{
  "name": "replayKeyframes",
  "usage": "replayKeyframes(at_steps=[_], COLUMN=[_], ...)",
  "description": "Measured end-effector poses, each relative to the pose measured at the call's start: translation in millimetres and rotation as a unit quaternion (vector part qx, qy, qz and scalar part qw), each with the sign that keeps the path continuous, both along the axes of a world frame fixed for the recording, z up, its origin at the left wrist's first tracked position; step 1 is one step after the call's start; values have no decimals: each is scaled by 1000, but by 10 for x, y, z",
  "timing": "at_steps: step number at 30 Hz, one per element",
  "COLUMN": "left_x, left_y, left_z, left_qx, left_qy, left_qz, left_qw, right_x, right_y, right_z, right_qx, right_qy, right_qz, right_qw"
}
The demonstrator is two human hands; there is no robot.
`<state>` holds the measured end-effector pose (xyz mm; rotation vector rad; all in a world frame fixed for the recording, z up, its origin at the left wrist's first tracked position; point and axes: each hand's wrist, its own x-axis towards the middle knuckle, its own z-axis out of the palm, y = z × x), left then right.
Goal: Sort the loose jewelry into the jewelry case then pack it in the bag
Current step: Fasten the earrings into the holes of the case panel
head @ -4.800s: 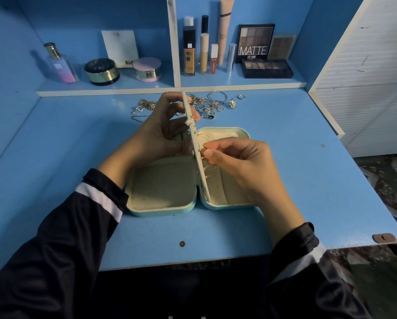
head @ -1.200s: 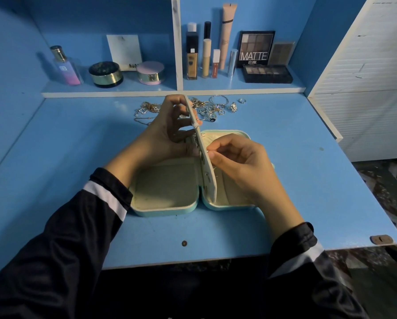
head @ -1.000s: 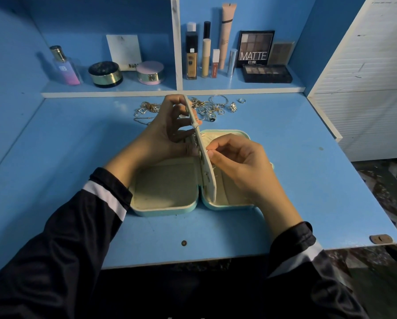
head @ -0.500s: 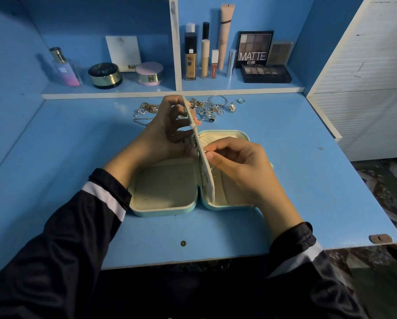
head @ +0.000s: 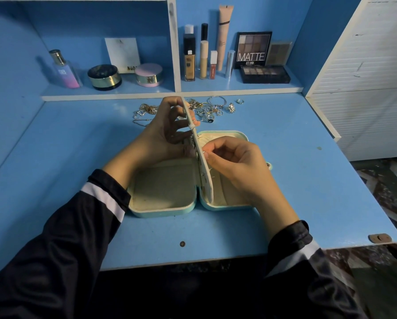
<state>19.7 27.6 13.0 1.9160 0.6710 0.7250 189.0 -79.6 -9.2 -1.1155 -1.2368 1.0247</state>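
Two dark sleeves [head: 78, 238] with white bands reach in over the near edge of a blue desk [head: 54, 180]. Just past them, around the middle of the desk, a mint-green jewelry case [head: 160, 211] lies opened flat, its two cream-lined halves side by side. A stiff divider panel [head: 208, 187] stands on edge along the hinge between them. The left hand [head: 160, 139] grips the panel's far upper part, fingers curled around its edge, apparently to hold it upright and steady. The right hand [head: 236, 162] meets the panel's right face, thumb and forefinger pinching a small piece [head: 205, 154]. It is likely an earring being fastened there, though it is too small to tell. This hand covers much of the right half. Beyond the case, by the desk's far edge, the loose jewelry [head: 210, 109] lies in a tangle of chains and rings, partly hidden behind the left hand and panel. Behind it a raised shelf [head: 124, 94] holds a perfume bottle [head: 64, 70], jars, tubes and an eyeshadow palette [head: 254, 50]. No bag is in view.
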Motion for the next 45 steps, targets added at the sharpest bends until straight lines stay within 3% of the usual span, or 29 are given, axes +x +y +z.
replayKeyframes(at_steps=[22, 39, 45], left_x=[30, 207, 238], left_y=[59, 28, -10], left_z=[-103, -23, -96], left_qx=[-98, 13, 63], left_qy=[-47, 144, 199], left_qz=[-44, -63, -51], left_qw=[993, 988, 977], right_x=[-7, 436, 557], right_y=[-222, -635, -712], right_z=[243, 231, 74], right_qx=[66, 12, -24], right_qy=[60, -33, -104], right_qz=[15, -27, -49], right_qw=[996, 999, 993])
